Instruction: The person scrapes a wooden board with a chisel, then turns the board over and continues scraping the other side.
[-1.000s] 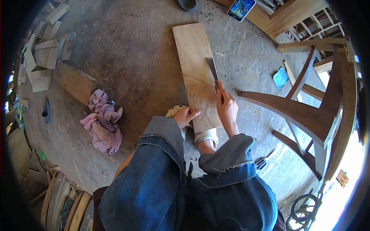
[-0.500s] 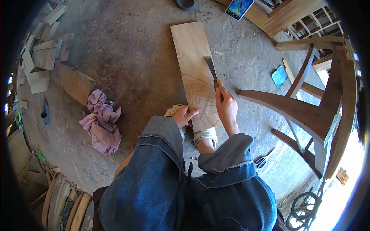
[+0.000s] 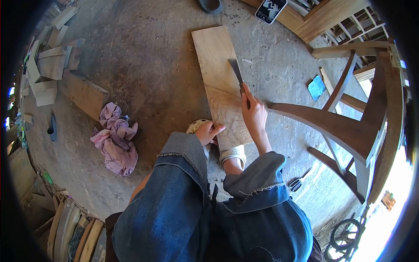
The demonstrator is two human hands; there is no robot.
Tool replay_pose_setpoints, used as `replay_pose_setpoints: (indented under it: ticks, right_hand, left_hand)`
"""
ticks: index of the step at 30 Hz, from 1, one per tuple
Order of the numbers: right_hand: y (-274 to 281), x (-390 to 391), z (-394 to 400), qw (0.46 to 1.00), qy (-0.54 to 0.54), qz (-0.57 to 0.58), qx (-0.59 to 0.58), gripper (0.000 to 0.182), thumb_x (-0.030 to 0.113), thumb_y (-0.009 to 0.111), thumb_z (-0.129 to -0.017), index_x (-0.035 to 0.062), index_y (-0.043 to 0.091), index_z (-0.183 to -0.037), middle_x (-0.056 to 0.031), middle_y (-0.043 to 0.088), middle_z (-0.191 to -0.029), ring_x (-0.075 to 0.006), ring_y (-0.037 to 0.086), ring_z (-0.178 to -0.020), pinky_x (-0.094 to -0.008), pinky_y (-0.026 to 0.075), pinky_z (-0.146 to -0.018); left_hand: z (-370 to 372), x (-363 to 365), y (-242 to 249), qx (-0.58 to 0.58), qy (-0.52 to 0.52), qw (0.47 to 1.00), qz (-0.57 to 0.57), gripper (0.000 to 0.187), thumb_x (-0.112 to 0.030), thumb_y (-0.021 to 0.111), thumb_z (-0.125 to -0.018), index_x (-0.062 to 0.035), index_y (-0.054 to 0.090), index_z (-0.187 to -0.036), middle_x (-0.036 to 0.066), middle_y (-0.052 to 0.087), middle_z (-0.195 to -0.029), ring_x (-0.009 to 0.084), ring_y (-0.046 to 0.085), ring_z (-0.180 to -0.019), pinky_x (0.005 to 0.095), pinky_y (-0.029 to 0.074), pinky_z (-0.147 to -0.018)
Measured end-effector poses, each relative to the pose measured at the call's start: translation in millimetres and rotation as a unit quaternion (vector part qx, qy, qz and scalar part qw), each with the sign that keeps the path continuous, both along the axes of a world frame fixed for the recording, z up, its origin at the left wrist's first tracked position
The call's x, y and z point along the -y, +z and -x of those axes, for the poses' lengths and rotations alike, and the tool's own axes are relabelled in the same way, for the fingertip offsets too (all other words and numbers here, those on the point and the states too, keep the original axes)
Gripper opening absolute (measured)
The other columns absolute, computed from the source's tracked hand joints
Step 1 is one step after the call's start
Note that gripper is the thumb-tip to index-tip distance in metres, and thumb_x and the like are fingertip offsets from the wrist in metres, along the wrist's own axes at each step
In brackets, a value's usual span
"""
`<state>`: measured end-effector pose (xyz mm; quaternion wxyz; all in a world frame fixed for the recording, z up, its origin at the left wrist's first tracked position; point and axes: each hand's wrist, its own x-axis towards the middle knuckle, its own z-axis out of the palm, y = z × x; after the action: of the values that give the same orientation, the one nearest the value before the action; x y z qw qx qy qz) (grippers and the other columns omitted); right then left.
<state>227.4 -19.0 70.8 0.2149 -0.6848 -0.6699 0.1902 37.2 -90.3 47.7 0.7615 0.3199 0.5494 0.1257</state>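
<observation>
A long wooden board (image 3: 217,56) lies lengthwise in front of me, its near end over my foot. My right hand (image 3: 255,114) is closed around the handle of a putty knife (image 3: 235,70). The dark blade rests over the board's right edge, towards the far end. At the near left edge, my left hand (image 3: 208,132) grips the board, thumb on top and the other fingers partly hidden. Swirled grain or smears mark the board's near half.
A crumpled pink cloth (image 3: 117,142) lies left, near wood offcuts (image 3: 51,65). Right stand a wooden chair frame (image 3: 331,126), a blue scrap (image 3: 316,87) and scissors (image 3: 297,183). A phone (image 3: 270,9) leans at the top beside a slipper (image 3: 210,5).
My right hand and the putty knife have shifted slightly away from me and left along the board. The board's far end has moved slightly; my left hand stays put. The phone's screen picture differs.
</observation>
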Motion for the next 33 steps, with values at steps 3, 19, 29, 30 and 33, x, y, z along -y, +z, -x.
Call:
replay_pose_setpoints:
  ticks: [3, 19, 29, 30, 33]
  right_hand:
    - [-1.5, -7.4, 2.3, 1.0, 0.003, 0.008, 0.012, 0.038, 0.023, 0.055, -0.095, 0.0264, 0.058, -0.132, -0.0132, 0.064, -0.07, -0.0331, 0.065, -0.059, -0.0445, 0.051, -0.054]
    - [-3.0, 12.3, 3.9, 1.0, -0.002, -0.008, -0.024, 0.037, 0.024, 0.056, -0.095, 0.0271, 0.059, -0.131, -0.0144, 0.064, -0.069, -0.0329, 0.065, -0.06, -0.0439, 0.051, -0.053]
    - [-0.7, -30.8, 12.3, 1.0, -0.004, 0.002, 0.007, 0.034, 0.027, 0.054, -0.095, 0.0248, 0.061, -0.128, -0.016, 0.066, -0.074, -0.0347, 0.066, -0.065, -0.0446, 0.052, -0.055]
    - [2.0, -29.7, 11.6, 1.0, -0.003, -0.001, 0.005, 0.034, 0.027, 0.055, -0.095, 0.0248, 0.061, -0.128, -0.0161, 0.066, -0.074, -0.0349, 0.067, -0.065, -0.0449, 0.052, -0.056]
    - [6.2, -0.5, 4.7, 1.0, -0.005, 0.01, -0.007, 0.034, 0.027, 0.056, -0.094, 0.0252, 0.061, -0.128, -0.0157, 0.066, -0.073, -0.0347, 0.066, -0.063, -0.0451, 0.052, -0.056]
  left_hand:
    - [-1.3, 2.6, -2.1, 0.001, 0.017, 1.0, -0.01, 0.057, -0.044, 0.063, -0.092, 0.0082, 0.05, -0.111, 0.012, 0.055, -0.091, 0.0218, 0.065, -0.079, 0.034, 0.061, -0.062]
    - [-1.4, 2.8, 2.8, -0.039, -0.001, 0.998, -0.051, 0.053, -0.044, 0.062, -0.093, 0.0076, 0.053, -0.101, 0.011, 0.057, -0.086, 0.0222, 0.068, -0.077, 0.0292, 0.06, -0.058]
    - [0.1, 4.8, -2.6, -0.012, 0.017, 0.999, -0.028, 0.053, -0.044, 0.061, -0.093, 0.0078, 0.052, -0.099, 0.008, 0.049, -0.083, 0.0193, 0.065, -0.074, 0.0308, 0.061, -0.058]
    - [-0.3, 5.2, -4.5, -0.021, 0.006, 0.999, -0.035, 0.053, -0.043, 0.061, -0.093, 0.0083, 0.052, -0.1, 0.008, 0.05, -0.083, 0.0193, 0.065, -0.074, 0.0306, 0.061, -0.059]
    - [0.9, 2.9, -4.4, -0.025, 0.0, 0.999, -0.038, 0.052, -0.043, 0.061, -0.093, 0.0084, 0.052, -0.1, 0.008, 0.05, -0.084, 0.0192, 0.064, -0.073, 0.0311, 0.061, -0.059]
